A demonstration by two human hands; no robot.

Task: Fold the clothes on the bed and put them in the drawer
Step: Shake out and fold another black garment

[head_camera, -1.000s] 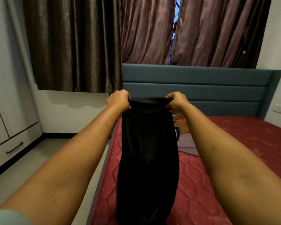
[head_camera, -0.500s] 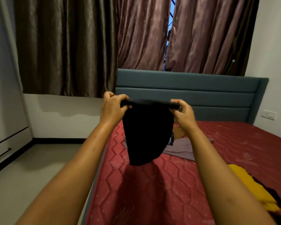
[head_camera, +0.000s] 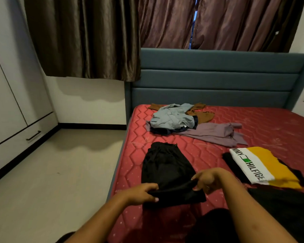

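Black garment (head_camera: 165, 165) near bed (head_camera: 263, 120) left edge

We can read just one piece of lettering: at about four o'clock on the bed (head_camera: 270, 123), the white band of the folded yellow-and-white shirt (head_camera: 253, 170) carries black capitals, "MMY" and "HILFIGE" (both words cut off), with a small green-and-white flag mark (head_camera: 246, 159) between them.

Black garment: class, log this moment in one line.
left hand: grips garment | right hand: grips garment | garment: partly on bed | drawer: shut
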